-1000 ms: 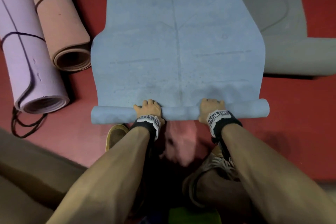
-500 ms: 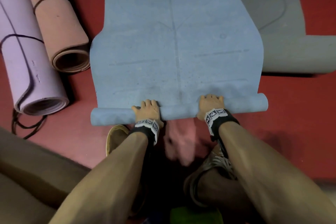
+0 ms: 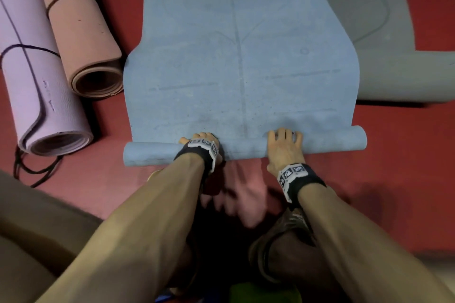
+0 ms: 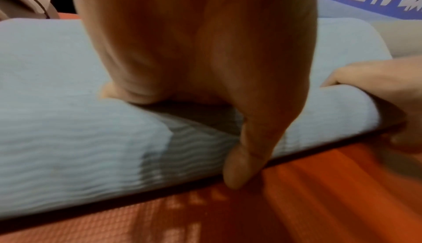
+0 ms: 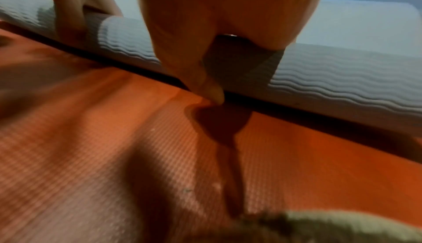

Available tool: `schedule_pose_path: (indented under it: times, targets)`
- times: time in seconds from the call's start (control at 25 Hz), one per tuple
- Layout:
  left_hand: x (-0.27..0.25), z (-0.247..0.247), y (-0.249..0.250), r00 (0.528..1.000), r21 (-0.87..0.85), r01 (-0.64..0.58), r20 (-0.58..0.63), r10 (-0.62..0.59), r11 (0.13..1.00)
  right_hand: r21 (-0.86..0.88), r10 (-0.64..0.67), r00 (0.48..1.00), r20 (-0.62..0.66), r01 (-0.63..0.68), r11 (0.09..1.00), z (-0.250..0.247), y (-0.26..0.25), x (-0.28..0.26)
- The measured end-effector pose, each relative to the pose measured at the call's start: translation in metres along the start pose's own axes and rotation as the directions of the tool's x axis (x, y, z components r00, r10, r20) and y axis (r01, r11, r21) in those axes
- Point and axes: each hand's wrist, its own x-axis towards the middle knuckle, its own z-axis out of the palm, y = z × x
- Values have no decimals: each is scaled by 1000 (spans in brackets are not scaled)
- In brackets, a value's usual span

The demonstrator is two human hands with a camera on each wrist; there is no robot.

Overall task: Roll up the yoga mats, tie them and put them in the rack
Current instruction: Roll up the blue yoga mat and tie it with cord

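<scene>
A blue yoga mat (image 3: 234,56) lies spread on the red floor (image 3: 394,179), its near end wound into a thin roll (image 3: 327,142). My left hand (image 3: 202,141) grips the roll left of centre, fingers over the top and thumb down its near side, as the left wrist view shows (image 4: 205,57). My right hand (image 3: 283,145) grips it right of centre, fingers curled over the far side and thumb tip at the floor (image 5: 228,12). The roll's ribbed underside (image 5: 342,70) faces me.
At the left lie a rolled lilac mat (image 3: 37,76) and a rolled tan mat (image 3: 81,37), both tied with dark cord; a loose cord (image 3: 32,170) trails beside the lilac one. A grey mat (image 3: 394,76), half rolled, lies at the right. My shoes (image 3: 283,241) stand behind the roll.
The roll has turned slightly farther away from me. My left wrist has come forward over the roll, while my right wrist has dropped back behind it.
</scene>
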Motion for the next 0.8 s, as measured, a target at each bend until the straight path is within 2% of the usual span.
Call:
schedule_pose_path:
  times: [0.08,0.2,0.28,0.36,0.44,0.52,0.64,0.72,0.8]
  targets:
    - [5,0,2,1000,-46,-14,10,14,999,-11,25,998,-57,-25,1000,3,-2,-4]
    - [-8,9,4,982,-169,45,-172,-75,985,7,13,1000,13,-13,1000,0,0,8]
    - [-21,19,-1,951,-69,-28,-310,6,997,31,-16,998,58,14,999,-5,2,25]
    - [-31,31,-6,931,36,-74,-355,82,997,75,-41,987,157,29,997,-10,6,41]
    - [-36,37,-4,927,60,-41,-370,60,997,87,-36,975,218,17,996,-14,8,50]
    - [-32,32,-3,950,37,-27,-309,37,999,77,-20,979,204,5,997,-15,6,48]
    - [-16,14,0,984,19,-34,-176,37,999,39,-1,994,106,-3,999,-6,5,25]
    - [-8,3,-4,994,21,-70,-86,72,997,-5,-4,1000,24,4,1000,-1,4,11]
    - [1,-9,-13,989,-48,-144,40,146,988,-51,-4,1000,-7,3,999,0,4,4]
